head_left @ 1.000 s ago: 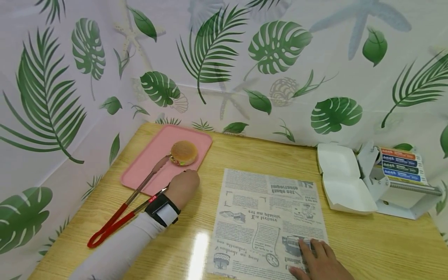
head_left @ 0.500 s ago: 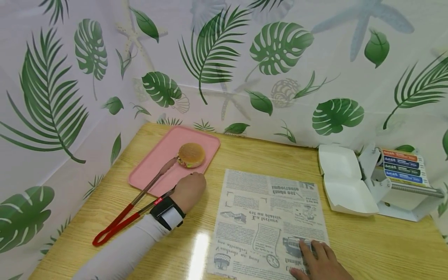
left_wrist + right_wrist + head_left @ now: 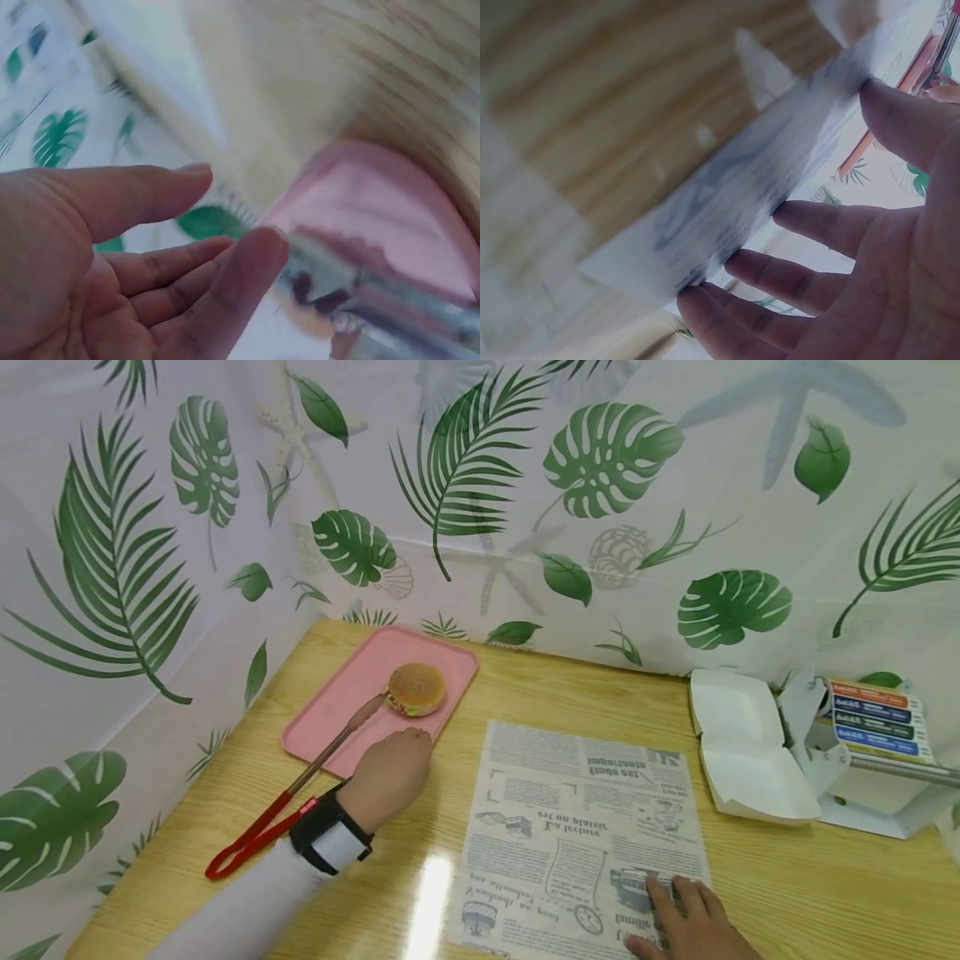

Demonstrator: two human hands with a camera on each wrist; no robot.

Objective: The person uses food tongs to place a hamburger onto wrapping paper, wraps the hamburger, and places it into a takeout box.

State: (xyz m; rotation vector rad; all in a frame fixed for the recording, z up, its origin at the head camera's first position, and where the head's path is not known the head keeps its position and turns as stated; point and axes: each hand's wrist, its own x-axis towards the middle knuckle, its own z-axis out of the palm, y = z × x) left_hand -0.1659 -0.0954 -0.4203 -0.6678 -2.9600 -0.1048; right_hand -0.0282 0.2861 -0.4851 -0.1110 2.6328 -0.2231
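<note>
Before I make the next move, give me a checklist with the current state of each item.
1. Burger on the pink tray: ok.
2. Left hand gripping the tongs: not ok, its grasp is empty.
3. Both tongs tips beside the burger: cannot tell, one is hidden in the head view.
4. Right hand touching the printed paper: ok.
5. White box open: ok.

Wooden table (image 3: 585, 697) bearing pink tray (image 3: 337, 710); red-handled tongs (image 3: 270, 814); printed paper (image 3: 577, 835); open white box (image 3: 750, 743); rack (image 3: 877, 785).
</note>
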